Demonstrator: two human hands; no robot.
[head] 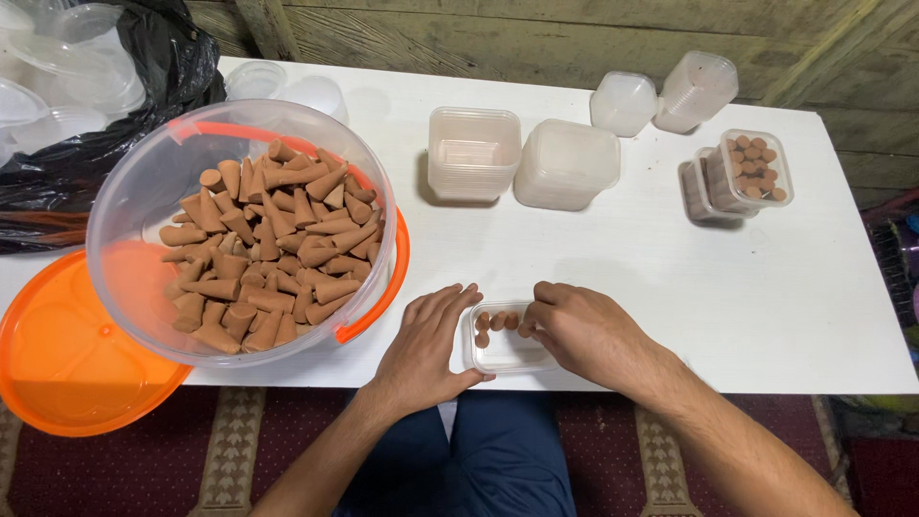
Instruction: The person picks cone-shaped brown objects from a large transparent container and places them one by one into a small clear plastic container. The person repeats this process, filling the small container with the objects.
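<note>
A small clear plastic box lies at the near edge of the white table, with a few brown cones standing along its far side. My left hand rests against the box's left side, fingers spread along it. My right hand is at the box's right end, fingertips touching the cones inside. To the left stands a large clear tub with an orange rim, filled with many brown cones.
An orange lid lies under the tub at the near left. Stacks of empty clear boxes and lids stand mid-table; filled boxes of cones sit at the right. A black bag with clear containers is at far left.
</note>
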